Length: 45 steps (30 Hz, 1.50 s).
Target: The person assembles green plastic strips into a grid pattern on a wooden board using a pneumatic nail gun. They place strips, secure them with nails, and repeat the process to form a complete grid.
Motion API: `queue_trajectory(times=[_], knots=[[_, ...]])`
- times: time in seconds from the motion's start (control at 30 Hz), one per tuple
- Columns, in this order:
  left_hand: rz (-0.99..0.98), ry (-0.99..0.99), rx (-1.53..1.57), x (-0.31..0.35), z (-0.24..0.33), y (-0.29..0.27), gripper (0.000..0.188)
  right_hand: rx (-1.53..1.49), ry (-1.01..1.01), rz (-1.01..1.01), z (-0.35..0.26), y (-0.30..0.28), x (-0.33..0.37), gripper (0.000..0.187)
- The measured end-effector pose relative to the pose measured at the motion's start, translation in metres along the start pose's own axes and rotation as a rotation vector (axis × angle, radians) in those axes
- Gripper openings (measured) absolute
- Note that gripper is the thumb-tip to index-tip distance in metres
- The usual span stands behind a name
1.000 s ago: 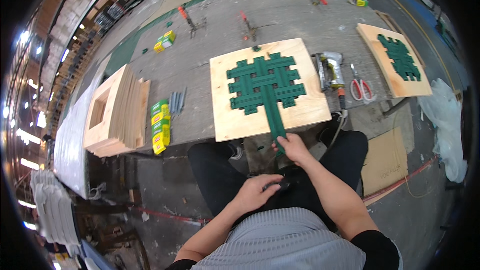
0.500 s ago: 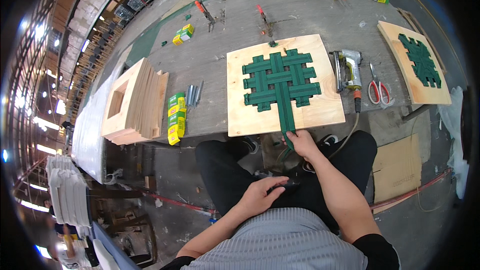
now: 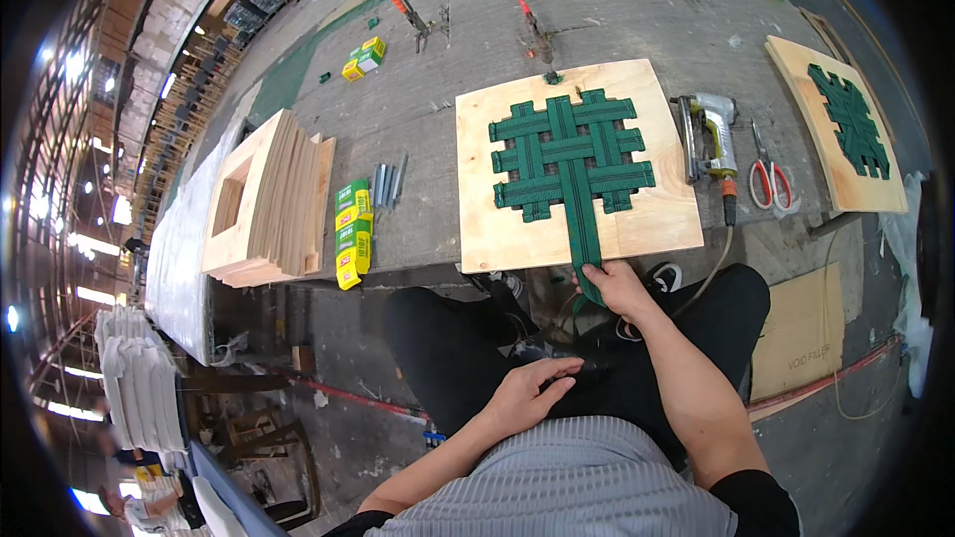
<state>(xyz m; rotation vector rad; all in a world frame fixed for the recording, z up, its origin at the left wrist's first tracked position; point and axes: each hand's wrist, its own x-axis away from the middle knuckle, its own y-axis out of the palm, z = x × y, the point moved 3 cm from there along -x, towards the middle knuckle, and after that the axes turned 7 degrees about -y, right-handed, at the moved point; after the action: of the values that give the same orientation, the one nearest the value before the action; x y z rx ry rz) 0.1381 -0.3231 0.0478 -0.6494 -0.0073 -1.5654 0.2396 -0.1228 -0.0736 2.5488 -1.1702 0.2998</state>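
Observation:
A square plywood board (image 3: 485, 237) lies at the table's near edge, its front rim over my lap. Green webbing straps (image 3: 517, 189) are woven crosswise over its middle. One long green strap (image 3: 580, 229) runs down the weave and past the board's front edge, where my right hand (image 3: 615, 290) pinches it between thumb and fingers. My left hand (image 3: 532, 393) rests above my lap with its fingers stretched out, holding nothing. Just right of the board lies a staple gun (image 3: 712, 134) with a hose. Red-handled scissors (image 3: 769, 179) are beside it.
To the left stand a stack of wooden frames (image 3: 269, 204), yellow-green boxes (image 3: 353, 234) and loose staple strips (image 3: 388, 182). Two red-handled toggle clamps (image 3: 406, 12) sit beyond the board. Another webbed board (image 3: 841, 129) lies at the right edge. The hose hangs by my right knee.
The view has shifted slightly, so the board and tools appear a little farther right. My right hand still holds the strap, and my left hand remains over my lap.

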Motion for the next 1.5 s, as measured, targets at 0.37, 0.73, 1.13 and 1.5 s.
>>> queue_trajectory(times=[0.37,0.73,1.13,1.5], knots=[[-0.061,0.051,0.039,-0.019,-0.003,-0.001,0.033,-0.001,-0.02,0.067,0.012,-0.012,0.001,0.028],[-0.322,-0.089,0.107,-0.024,0.018,0.025,0.037,0.494,-0.327,0.165,0.014,0.01,0.005,0.035],[-0.379,-0.033,0.062,-0.031,0.042,0.03,0.037,0.52,-0.233,0.318,0.019,0.014,0.005,0.039],[-0.367,-0.048,0.137,-0.028,0.028,0.039,0.034,0.636,-0.352,0.298,0.026,0.004,-0.01,0.037]])
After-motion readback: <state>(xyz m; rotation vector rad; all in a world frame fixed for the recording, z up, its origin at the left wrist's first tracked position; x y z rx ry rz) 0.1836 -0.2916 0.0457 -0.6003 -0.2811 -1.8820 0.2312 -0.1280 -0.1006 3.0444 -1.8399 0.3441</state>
